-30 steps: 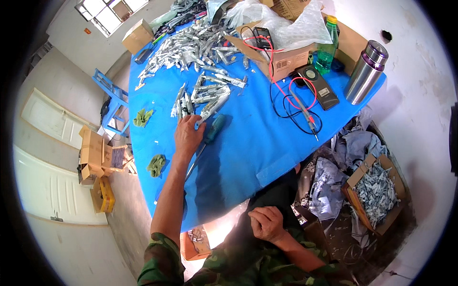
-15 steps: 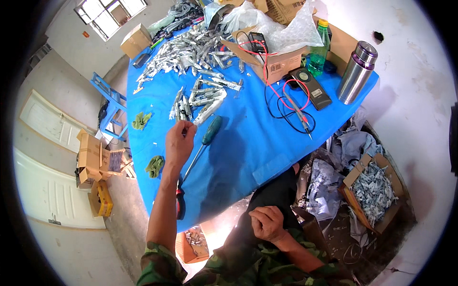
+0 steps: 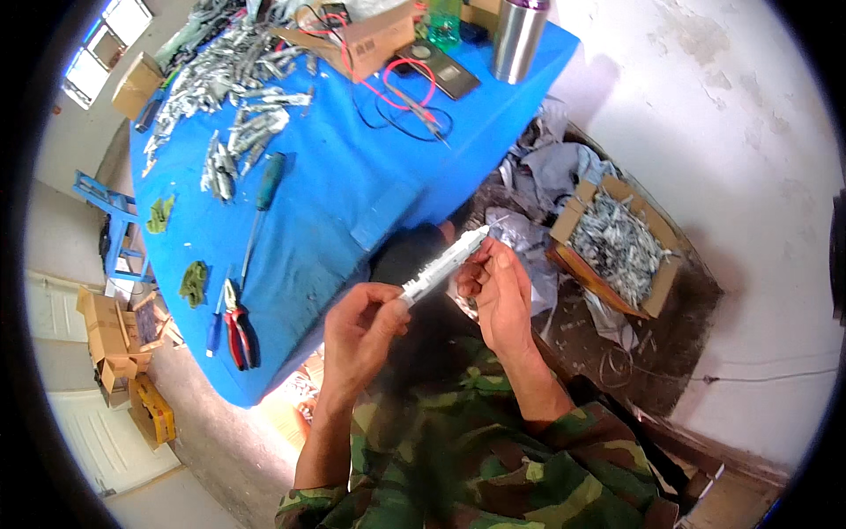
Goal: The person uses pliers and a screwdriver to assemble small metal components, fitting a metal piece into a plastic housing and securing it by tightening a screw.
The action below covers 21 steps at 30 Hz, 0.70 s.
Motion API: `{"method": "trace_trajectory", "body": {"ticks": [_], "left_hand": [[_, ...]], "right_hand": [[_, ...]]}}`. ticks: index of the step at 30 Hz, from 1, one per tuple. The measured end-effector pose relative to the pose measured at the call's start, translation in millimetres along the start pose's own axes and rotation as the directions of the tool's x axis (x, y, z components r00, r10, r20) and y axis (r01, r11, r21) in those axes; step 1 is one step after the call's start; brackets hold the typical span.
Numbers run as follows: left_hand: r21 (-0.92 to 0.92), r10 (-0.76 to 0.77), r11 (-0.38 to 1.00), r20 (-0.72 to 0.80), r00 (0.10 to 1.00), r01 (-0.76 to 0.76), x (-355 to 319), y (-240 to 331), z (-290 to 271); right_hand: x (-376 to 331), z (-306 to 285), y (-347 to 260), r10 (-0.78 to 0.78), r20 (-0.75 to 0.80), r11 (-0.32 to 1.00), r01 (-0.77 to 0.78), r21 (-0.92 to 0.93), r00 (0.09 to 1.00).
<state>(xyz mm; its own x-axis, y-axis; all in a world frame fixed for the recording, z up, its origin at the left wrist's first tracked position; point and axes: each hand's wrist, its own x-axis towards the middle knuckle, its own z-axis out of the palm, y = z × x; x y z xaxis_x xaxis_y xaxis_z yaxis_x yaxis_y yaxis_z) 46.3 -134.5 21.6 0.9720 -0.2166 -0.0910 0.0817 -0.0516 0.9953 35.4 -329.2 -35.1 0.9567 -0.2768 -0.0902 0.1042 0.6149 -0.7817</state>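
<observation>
Above my lap, both hands hold a slim white pen-shaped stick (image 3: pixel 445 266) with small raised bits along one edge. My left hand (image 3: pixel 361 339) pinches its lower end between thumb and fingers. The upper end, tapering to a thin point, is gripped by the curled fingers of my right hand (image 3: pixel 502 304). On the table to the left lie a green-handled screwdriver (image 3: pixel 270 181), red-handled pliers (image 3: pixel 236 335) and a blue-handled tool (image 3: pixel 213 333). Farther off, a small group of similar silvery sticks (image 3: pixel 256 130) lies in front of a large heap (image 3: pixel 216 75).
The blue-covered table (image 3: pixel 322 212) bears two green cloths (image 3: pixel 192 282), a meter with red and black leads (image 3: pixel 438 69), a cardboard box (image 3: pixel 379 40) and a steel flask (image 3: pixel 518 44). Right of my lap, a carton (image 3: pixel 661 295) full of silvery scraps stands on the floor near the wall.
My left hand has come back from the sticks on the table, now holding one over my lap. My right hand has risen from my lap to its other end. The view has swung right.
</observation>
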Motion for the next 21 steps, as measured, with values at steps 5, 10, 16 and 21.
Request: {"method": "trace_trajectory", "body": {"ticks": [5, 10, 16, 21], "left_hand": [[0.416, 0.403, 0.822, 0.061, 0.913, -0.390, -12, -9, 23], [0.439, 0.258, 0.866, 0.015, 0.966, -0.238, -27, -7, 31], [0.648, 0.314, 0.693, 0.124, 0.941, -0.316, -24, -5, 45], [0.711, 0.392, 0.576, 0.193, 0.899, -0.404, -24, -10, 44]], "right_hand": [[-15, -20, -8, -0.006, 0.000, 0.999, 0.006, 0.032, 1.000], [-18, -26, -5, -0.025, 0.069, 0.994, 0.017, 0.110, 0.997], [-22, -29, -12, 0.029, 0.084, 0.999, -0.031, 0.021, 0.996], [-25, -45, -8, 0.115, 0.021, 0.992, -0.113, -0.064, 0.993]]}}
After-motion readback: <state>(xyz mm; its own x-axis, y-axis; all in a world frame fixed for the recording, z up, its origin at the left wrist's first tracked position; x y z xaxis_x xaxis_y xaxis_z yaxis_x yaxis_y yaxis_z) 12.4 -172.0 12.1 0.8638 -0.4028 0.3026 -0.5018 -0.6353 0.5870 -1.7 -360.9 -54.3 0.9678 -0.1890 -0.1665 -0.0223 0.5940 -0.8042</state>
